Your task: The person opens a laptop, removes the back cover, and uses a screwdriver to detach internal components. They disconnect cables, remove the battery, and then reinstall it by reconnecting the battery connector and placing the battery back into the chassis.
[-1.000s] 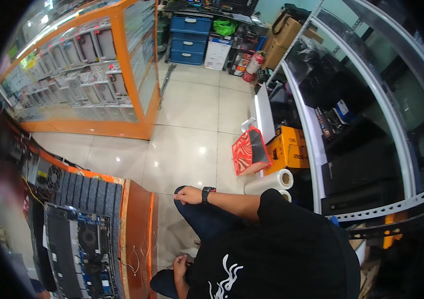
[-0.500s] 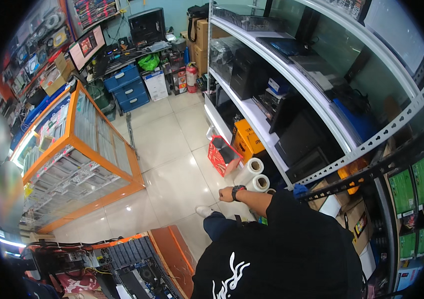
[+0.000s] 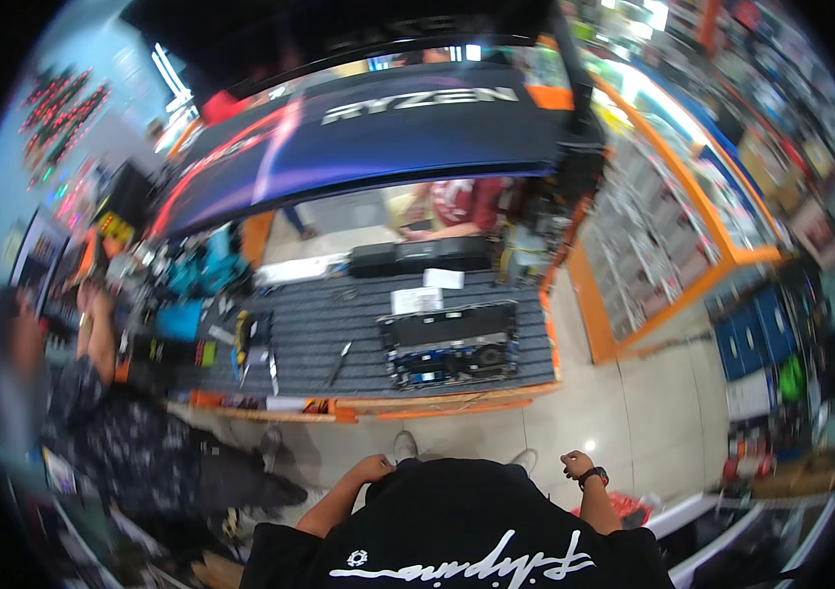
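Note:
My left hand (image 3: pixel 374 468) hangs low by my side, its fingers curled closed with nothing visible in them. On the other side, my right hand (image 3: pixel 577 463), with a dark watch at the wrist, is also loosely closed and touches nothing. Ahead of both hands, an opened-up laptop (image 3: pixel 450 344) with bare circuit boards lies on the ribbed grey mat of a workbench (image 3: pixel 309 306). Left of the laptop lies a slim dark tool (image 3: pixel 339 363). A yellow-handled tool (image 3: pixel 241 342) lies further left.
A large dark monitor (image 3: pixel 358 137) hangs over the bench's far side. Another person (image 3: pixel 133 432) stands at its left end, and someone in red (image 3: pixel 466 201) is beyond. An orange-framed glass cabinet (image 3: pixel 653 265) stands right, before blue drawers (image 3: pixel 753 334). White papers (image 3: pixel 419 299) lie behind the laptop.
My view has swung left, from the shelves and floor to the workbench. The laptop is now straight ahead, and my left hand has come into view.

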`<state>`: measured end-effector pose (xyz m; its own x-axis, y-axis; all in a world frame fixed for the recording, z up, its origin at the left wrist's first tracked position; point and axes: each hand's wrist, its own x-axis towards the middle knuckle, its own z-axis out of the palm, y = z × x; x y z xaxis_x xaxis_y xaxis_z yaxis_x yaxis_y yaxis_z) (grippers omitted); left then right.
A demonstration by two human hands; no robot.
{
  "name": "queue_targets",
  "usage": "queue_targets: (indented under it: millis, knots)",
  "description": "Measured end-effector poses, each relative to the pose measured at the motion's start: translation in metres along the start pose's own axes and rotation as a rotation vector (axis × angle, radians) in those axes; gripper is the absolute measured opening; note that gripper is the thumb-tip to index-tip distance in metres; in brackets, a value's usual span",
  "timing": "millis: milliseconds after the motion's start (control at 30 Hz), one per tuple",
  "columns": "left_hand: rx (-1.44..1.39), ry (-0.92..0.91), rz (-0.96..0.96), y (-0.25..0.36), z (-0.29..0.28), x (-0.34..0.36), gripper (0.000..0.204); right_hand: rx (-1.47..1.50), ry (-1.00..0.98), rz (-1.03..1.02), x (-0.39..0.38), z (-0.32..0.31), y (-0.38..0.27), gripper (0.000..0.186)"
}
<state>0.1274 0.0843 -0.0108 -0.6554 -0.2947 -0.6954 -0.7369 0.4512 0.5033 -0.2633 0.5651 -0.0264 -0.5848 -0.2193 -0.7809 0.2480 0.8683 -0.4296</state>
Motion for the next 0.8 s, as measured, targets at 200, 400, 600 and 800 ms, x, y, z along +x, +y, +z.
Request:
queue_targets:
  millis: [200, 400, 600, 800]
  knots:
    - [-0.104, -0.031, -0.415, -0.14, 0.171, -0.065, 0.05, -0.333, -0.33, -0.294, 0.038, -0.003, -0.113, 0.037]
    - [-0.594, 0.411, -0.571, -0.028, 0.23, -0.104, 0.047, -0.83, -0.59, -0.614, 0.055, 0.045, -0.222, 0.036]
    - [-1.049, 0.619, -0.774, 0.043, 0.364, -0.093, 0.049, -1.176, -0.859, -0.873, 0.04, 0.134, -0.314, 0.035]
    - [-1.288, 0.448, -0.885, 0.104, 0.416, -0.089, 0.048, -1.213, -0.994, -0.986, -0.027, 0.21, -0.355, 0.036]
